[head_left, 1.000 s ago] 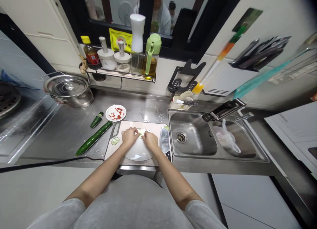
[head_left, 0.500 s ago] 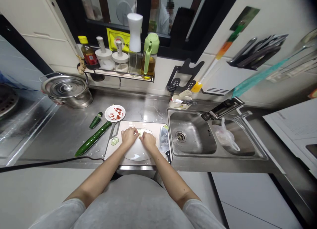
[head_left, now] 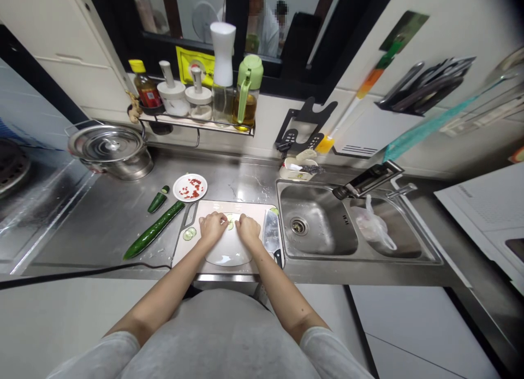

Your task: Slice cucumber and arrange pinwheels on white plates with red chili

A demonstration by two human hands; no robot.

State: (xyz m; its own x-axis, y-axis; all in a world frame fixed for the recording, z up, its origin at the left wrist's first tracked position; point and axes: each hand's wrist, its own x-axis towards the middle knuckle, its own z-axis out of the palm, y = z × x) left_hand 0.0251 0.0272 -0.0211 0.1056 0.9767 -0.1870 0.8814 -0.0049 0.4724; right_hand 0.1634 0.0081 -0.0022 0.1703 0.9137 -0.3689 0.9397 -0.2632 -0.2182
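Note:
Cucumber slices (head_left: 230, 222) lie at the far part of a white plate (head_left: 228, 253), which rests on a cutting board (head_left: 186, 252). My left hand (head_left: 213, 227) is closed, its thumb and fingertips pinched at the left edge of these slices. Just right of them, my right hand (head_left: 248, 230) has its fingers curled together; whether anything is in them is hidden. A kitchen knife (head_left: 271, 230) with a black handle lies along the board's right side. Several loose slices (head_left: 189, 234) sit on the board's left side.
Left of the board lie a long cucumber (head_left: 153, 232) and a cut cucumber piece (head_left: 157, 202). Behind is a small plate (head_left: 180, 189) with red bits. A steel double sink (head_left: 323, 250) is to the right, a lidded pot (head_left: 133, 165) at the back left.
My right hand has moved slightly right, away from my left hand. More of the cucumber slices on the plate now shows between them.

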